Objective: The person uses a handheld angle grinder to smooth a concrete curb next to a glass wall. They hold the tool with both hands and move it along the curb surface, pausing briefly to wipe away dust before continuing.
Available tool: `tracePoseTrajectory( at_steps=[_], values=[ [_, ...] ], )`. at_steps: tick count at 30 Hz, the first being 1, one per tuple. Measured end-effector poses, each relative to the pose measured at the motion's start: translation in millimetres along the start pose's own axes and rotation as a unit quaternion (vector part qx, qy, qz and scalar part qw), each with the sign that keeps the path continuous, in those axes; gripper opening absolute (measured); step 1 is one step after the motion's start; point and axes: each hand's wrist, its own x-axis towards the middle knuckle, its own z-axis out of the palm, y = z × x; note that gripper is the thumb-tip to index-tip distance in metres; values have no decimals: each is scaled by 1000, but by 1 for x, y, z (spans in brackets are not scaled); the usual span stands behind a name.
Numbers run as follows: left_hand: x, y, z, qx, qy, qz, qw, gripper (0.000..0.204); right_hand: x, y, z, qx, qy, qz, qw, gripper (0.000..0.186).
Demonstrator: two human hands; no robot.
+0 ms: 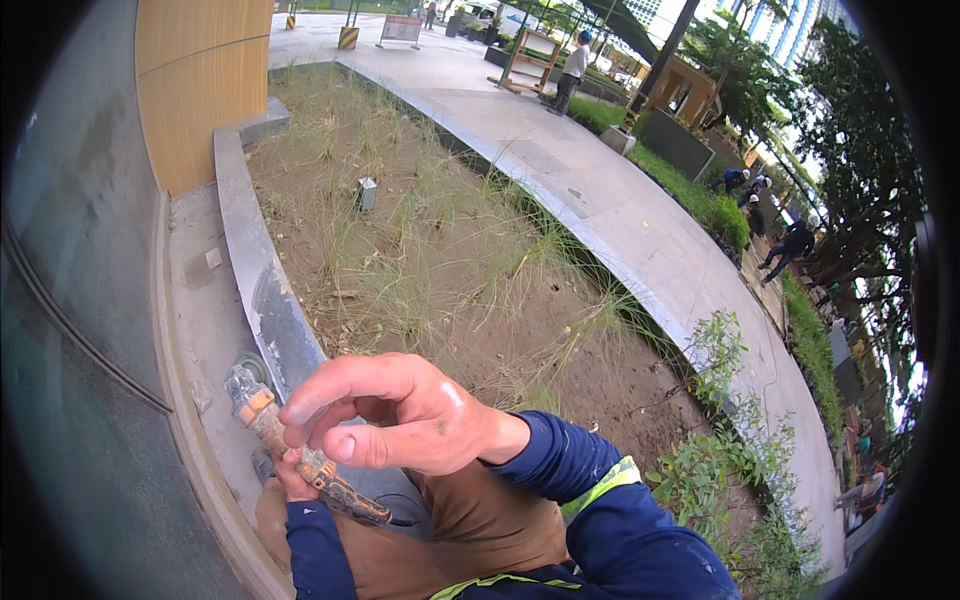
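Observation:
My left hand (294,476) is closed around the body of a dusty yellow-and-black angle grinder (262,418), low at my left side. The grinder's head points away from me, next to the grey stone curb (235,215), and its cord end points back over my leg. A round disc shape shows dimly by the head. My right hand (410,415) is raised in front of me, above the grinder. Its fingers are loosely bent, with the thumb apart from them, and I see nothing in it. It hides part of the curb and the grinder's middle.
A glass panel (80,330) stands close on my left, beyond a narrow dusty gutter. Right of the curb lies a soil bed (450,300) with grass tufts and a small grey box (367,194). A paved walkway (640,230) curves past; several people stand or work farther off.

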Motion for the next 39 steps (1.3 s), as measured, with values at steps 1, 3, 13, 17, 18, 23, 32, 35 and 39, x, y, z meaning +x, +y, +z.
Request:
tracePoseTrajectory(
  at_steps=[1,3,13,17,18,23,32,35,39],
  values=[
    [2,1,-1,11,3,-19,1000,54,19,-12,13,97,-27,-33,994,34],
    [5,-5,-1,21,8,-54,998,54,41,-25,23,167,-61,-65,982,33],
    [12,-22,-11,43,10,-120,992,54,97,-13,6,181,-82,-67,978,26],
    [16,-12,-18,53,27,-128,990,54,113,10,-4,17,-35,-3,999,25],
    [20,-29,-3,31,16,-139,990,54,108,12,-11,-99,-9,50,994,24],
    [32,-18,-14,27,45,-79,995,51,6,160,-76,-527,-116,268,798,53],
    [36,-9,-14,-5,67,-55,996,53,-35,230,-64,-398,-178,552,711,85],
    [34,-8,-9,-3,80,-44,996,53,-39,231,-63,-417,-143,513,736,78],
    [36,-4,-12,15,76,-59,995,53,-37,228,-59,-383,-115,524,752,73]
  ],
)
